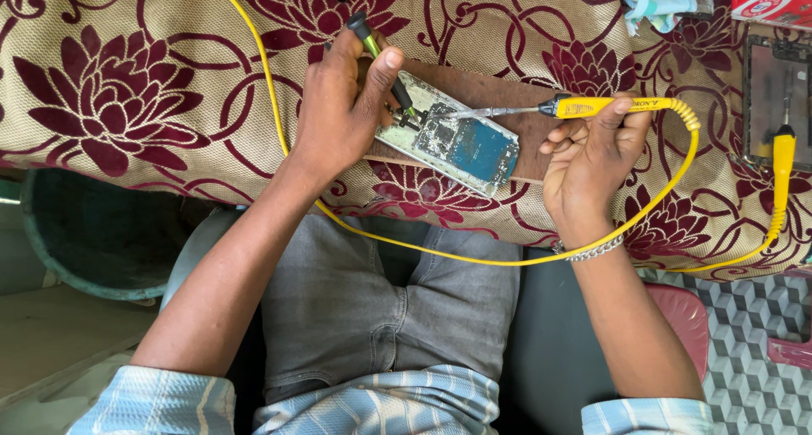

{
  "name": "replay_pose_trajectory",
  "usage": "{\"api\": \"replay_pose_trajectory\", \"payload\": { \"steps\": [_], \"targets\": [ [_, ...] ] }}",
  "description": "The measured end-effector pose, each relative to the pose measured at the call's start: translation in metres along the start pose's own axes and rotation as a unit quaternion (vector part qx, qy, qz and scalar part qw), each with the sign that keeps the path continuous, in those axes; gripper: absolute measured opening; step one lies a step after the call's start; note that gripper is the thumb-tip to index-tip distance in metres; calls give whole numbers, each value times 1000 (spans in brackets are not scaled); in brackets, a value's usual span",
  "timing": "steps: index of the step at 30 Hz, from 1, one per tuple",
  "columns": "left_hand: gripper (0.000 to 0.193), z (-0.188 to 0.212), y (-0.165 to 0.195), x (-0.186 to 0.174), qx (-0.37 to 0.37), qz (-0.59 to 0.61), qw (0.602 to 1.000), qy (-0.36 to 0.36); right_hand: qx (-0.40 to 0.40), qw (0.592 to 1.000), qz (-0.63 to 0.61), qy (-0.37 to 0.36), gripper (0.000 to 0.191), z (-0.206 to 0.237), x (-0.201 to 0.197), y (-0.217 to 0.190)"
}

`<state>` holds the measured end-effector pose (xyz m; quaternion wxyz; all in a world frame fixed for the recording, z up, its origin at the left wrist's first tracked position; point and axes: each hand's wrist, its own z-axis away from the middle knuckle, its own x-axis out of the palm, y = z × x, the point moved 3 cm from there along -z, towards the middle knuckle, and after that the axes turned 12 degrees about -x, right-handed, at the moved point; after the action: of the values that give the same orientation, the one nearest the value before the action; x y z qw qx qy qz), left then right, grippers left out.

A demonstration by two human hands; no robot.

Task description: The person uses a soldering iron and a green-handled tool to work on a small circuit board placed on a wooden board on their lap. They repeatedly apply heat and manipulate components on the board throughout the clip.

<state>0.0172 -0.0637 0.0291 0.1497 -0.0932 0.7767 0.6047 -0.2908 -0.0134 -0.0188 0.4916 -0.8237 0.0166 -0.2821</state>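
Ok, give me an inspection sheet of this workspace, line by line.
Surface: cream cloth with maroon flowers draped over the bench, a brown board lying on it.
Job's things: opened phone with bare circuit board on the brown board.
Hands: left hand holds a green-and-black screwdriver tip-down on the phone; right hand holds a yellow soldering iron, tip over the circuit board.
Clutter: crumpled teal cloth, red box, dark framed panel at the right edge.
Cables: yellow cord loops under both wrists; second yellow tool with coiled cord at right.
Surroundings: green tub lower left, patterned floor, pink seat.
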Motion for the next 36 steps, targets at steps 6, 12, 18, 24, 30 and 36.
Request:
{"api": "replay_pose_trajectory", "payload": {
  "steps": [6,12,18,24,30,36],
  "targets": [
    [44,1,1,0,6,8,1000,-3,3,1000,-6,2,32,-1,-3,2],
    [45,0,-2,0,9,8,1000,-4,1,1000,-4,4,32,-2,-6,4],
    [46,-2,-5,2,16,0,1000,-7,1,1000,-5,10,32,-1,-7,6],
    [46,-3,-7,1,25,-5,1000,-3,4,1000,-7,10,30,-1,-5,6],
    [46,-3,-8,2,20,-8,1000,-6,1,1000,-10,2,30,-1,-4,6],
    [46,-3,-7,1,19,-4,1000,-6,1,1000,-10,5,31,0,-3,7]
  ]
}}
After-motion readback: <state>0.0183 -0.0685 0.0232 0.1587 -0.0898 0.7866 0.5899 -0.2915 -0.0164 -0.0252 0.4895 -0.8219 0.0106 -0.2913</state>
